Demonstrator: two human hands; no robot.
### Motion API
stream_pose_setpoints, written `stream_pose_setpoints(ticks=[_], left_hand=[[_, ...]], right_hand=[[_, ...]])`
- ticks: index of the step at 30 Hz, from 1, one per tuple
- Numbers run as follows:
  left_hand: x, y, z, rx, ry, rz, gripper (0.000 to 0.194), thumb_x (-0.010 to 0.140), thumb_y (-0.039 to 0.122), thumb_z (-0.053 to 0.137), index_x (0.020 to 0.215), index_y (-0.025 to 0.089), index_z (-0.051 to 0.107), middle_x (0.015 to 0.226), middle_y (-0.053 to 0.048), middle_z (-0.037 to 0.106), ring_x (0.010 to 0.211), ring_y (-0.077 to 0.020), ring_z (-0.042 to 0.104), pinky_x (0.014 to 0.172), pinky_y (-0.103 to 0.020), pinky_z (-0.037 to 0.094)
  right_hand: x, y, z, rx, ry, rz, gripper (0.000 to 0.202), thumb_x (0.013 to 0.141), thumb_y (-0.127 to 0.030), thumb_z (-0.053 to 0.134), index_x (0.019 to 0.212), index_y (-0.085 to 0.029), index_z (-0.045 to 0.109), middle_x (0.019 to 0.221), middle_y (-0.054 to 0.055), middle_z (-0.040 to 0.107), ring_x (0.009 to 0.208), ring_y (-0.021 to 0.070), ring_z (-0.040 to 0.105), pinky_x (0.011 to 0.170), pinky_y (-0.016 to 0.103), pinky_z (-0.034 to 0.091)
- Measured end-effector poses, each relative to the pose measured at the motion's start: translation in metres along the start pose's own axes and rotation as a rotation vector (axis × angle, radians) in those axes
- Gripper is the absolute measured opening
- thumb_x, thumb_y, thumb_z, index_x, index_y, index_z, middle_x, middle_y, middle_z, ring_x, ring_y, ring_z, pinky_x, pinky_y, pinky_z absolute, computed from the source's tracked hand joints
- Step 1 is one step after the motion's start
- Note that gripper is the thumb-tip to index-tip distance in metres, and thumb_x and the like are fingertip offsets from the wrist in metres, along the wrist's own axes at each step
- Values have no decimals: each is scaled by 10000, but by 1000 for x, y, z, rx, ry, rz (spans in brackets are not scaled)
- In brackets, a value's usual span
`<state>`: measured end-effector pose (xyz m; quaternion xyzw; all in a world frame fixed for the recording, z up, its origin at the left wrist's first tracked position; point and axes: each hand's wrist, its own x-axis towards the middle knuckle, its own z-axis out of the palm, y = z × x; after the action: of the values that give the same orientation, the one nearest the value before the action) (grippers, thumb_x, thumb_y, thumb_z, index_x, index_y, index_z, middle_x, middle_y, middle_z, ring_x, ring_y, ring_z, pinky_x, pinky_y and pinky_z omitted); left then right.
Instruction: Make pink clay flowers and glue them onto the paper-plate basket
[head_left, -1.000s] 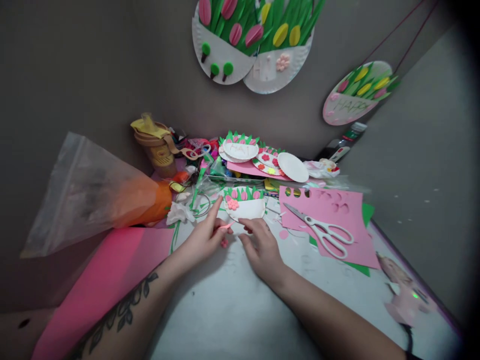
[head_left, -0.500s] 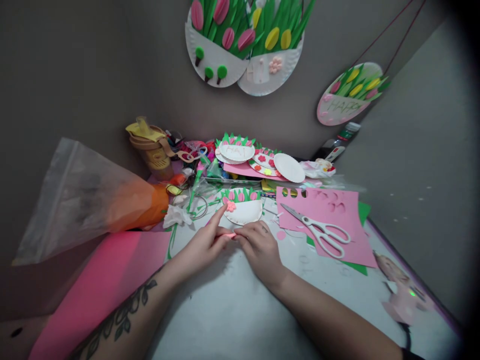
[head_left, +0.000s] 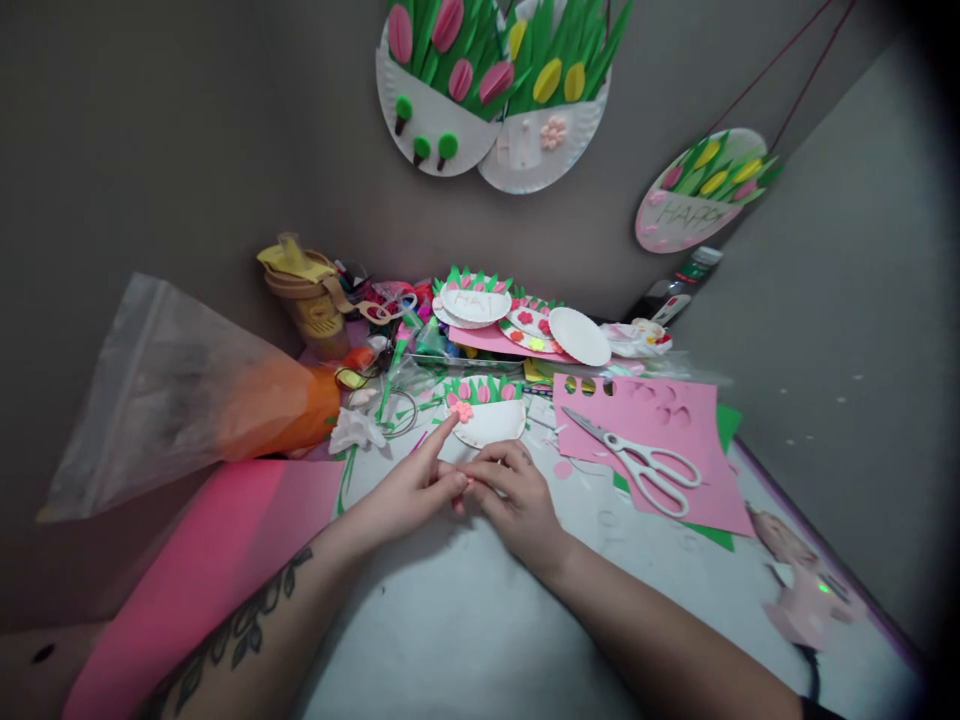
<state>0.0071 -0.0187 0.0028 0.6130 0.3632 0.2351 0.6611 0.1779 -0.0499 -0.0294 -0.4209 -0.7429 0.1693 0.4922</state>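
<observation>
My left hand (head_left: 411, 490) and my right hand (head_left: 519, 497) meet at the fingertips over the white table (head_left: 465, 610), pinching a small pink foam piece (head_left: 463, 484) between them. My left index finger sticks out toward a small paper-plate craft (head_left: 487, 413) with green grass, pink tulips and a pink flower, which lies just beyond the hands. A tattoo runs along my left forearm.
White scissors (head_left: 645, 458) lie on a pink foam sheet (head_left: 660, 440) with cut-out holes at the right. A bright pink sheet (head_left: 202, 570) and a clear plastic bag (head_left: 150, 390) sit at the left. Finished plate crafts (head_left: 517, 320), a yellow-lidded cup (head_left: 307, 290) and clutter line the wall.
My hands have closed together: the right fingertips came up to the left, and both now pinch the small pink piece that the left hand held alone.
</observation>
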Motion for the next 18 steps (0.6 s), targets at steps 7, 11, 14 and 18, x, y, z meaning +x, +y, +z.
stream_pose_setpoints(ticks=[7,11,14,18], left_hand=[[2,-2,-1,37,40,6,733,890,369,494,1485,178,111,831,-49,669,615,-108,538,609,-243,387],[3,-3,-2,12,105,48,531,903,406,437,1364,161,337,801,-28,624,633,-112,512,607,-239,382],[4,-3,-1,29,107,49,435,875,459,466,1187,158,509,677,25,519,596,-111,451,558,-227,341],[5,-4,3,78,55,69,392,824,513,535,884,137,628,645,23,486,580,-100,400,530,-223,283]], right_hand=[[3,-1,-8,6,204,84,90,921,-187,489,890,-217,569,875,31,541,868,183,527,770,332,434],[5,1,-12,47,324,193,102,933,-249,484,878,-219,565,868,33,540,843,183,531,753,329,433],[4,1,-10,85,212,202,121,925,-288,511,869,-221,595,859,37,550,826,185,540,721,321,447],[1,-4,-4,132,111,152,115,911,-294,545,870,-226,628,854,36,550,824,180,545,717,314,453]])
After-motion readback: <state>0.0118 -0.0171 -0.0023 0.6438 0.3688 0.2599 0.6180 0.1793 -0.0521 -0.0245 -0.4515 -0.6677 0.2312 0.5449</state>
